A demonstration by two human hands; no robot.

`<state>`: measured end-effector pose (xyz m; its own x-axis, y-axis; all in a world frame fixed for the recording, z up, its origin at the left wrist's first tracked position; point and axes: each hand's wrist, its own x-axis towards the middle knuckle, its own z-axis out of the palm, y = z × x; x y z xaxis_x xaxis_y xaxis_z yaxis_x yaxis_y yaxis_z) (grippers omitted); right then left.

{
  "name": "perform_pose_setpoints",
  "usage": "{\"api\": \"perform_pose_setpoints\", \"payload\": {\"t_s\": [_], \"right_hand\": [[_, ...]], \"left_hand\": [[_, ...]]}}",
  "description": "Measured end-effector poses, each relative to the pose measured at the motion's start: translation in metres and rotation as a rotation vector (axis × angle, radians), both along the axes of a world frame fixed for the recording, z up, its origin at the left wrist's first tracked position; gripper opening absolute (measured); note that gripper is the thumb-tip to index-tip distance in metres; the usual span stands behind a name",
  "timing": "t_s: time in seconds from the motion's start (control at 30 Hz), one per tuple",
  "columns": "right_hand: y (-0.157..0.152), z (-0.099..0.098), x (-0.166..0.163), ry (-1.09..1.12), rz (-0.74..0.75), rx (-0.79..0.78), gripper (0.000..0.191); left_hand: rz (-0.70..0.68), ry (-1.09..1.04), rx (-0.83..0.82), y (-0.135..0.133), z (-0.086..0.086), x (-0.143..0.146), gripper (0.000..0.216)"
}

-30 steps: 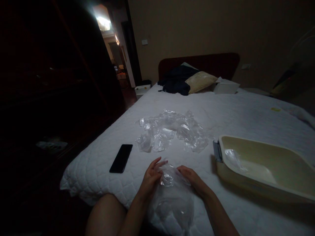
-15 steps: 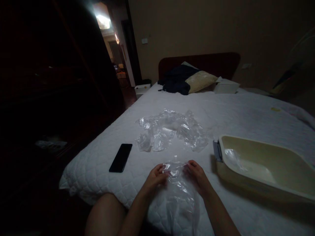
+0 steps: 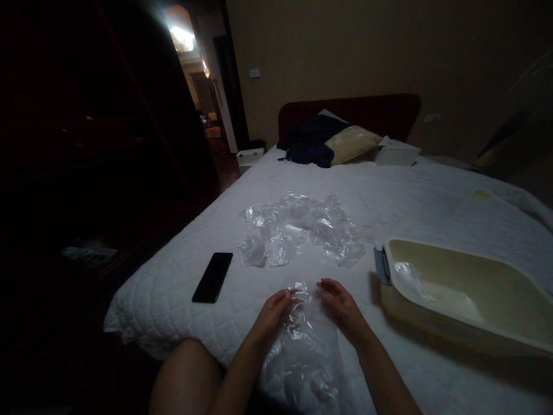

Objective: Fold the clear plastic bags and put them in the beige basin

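A clear plastic bag (image 3: 305,354) hangs crumpled between my forearms at the near edge of the bed. My left hand (image 3: 276,308) pinches its upper part between thumb and fingers. Just right of the bag, my right hand (image 3: 341,305) is open, fingers slightly curled and apart, seemingly with nothing in them. Beyond both hands, a loose heap of clear plastic bags (image 3: 298,227) lies spread on the white quilted bedcover (image 3: 168,276).
A black phone (image 3: 212,278) lies to the left. On the right stands a cream plastic bin (image 3: 432,323) with a grey latch and some clear plastic inside. Near the headboard are dark clothing (image 3: 313,141), a beige pillow (image 3: 352,143) and a white box (image 3: 397,153).
The bag's top has shifted left toward my left hand and bunched narrower. My right hand has come off the bag, its fingers opening and moving slightly left.
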<state>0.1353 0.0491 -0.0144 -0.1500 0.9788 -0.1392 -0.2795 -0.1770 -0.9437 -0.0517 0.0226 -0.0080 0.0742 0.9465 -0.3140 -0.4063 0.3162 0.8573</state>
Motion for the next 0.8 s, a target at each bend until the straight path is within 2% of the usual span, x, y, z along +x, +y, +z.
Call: {"api": "perform_pose_setpoints", "payload": {"t_s": [0.2,0.37,0.47,0.67,0.8], "right_hand": [[0.000,0.006,0.001,0.081,0.023,-0.051,0.044],[0.001,0.004,0.001,0.143,0.072,-0.094,0.035],[0.001,0.002,0.001,0.123,0.089,-0.087,0.030],[0.003,-0.003,-0.004,-0.005,-0.062,-0.011,0.028],[0.007,-0.004,-0.005,-0.114,-0.197,0.039,0.032]], "left_hand": [[0.115,-0.145,0.051,-0.003,0.013,-0.004,0.036],[0.154,-0.225,0.047,-0.006,0.017,-0.005,0.033],[0.146,-0.202,0.053,-0.004,0.014,-0.003,0.033],[0.178,-0.019,-0.014,0.003,0.005,0.000,0.041],[0.123,0.096,-0.018,0.001,0.005,-0.003,0.041]]}}
